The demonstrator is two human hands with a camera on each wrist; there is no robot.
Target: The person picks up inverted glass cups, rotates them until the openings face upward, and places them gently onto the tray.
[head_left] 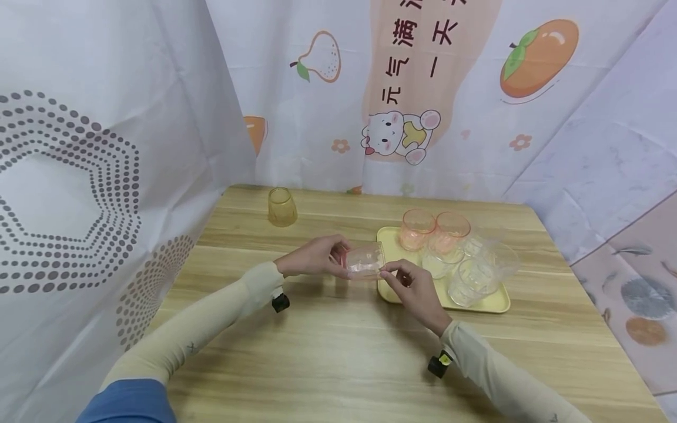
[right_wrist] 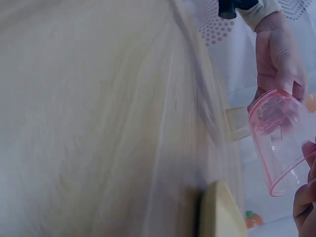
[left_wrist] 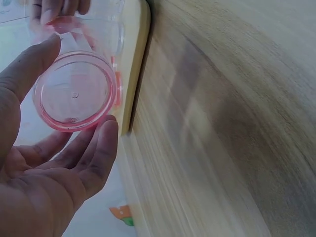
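A clear pink-tinted cup (head_left: 365, 260) is held on its side above the table, between both hands. My left hand (head_left: 313, 257) grips it round the base end, thumb on one side and fingers on the other; the round base (left_wrist: 76, 94) faces the left wrist camera. At the rim end, my right hand (head_left: 420, 291) pinches the edge between thumb and fingers. The right wrist view shows the same cup (right_wrist: 279, 140) with the right fingers (right_wrist: 307, 200) at its rim, partly cut off by the frame.
Right of the hands lies a yellow tray (head_left: 388, 235). It bears two pink cups (head_left: 415, 235) at its back and several clear cups (head_left: 473, 282). An amber cup (head_left: 282, 208) stands at the table's back left. Printed curtains (head_left: 317, 106) hang behind the wooden table (head_left: 328, 364).
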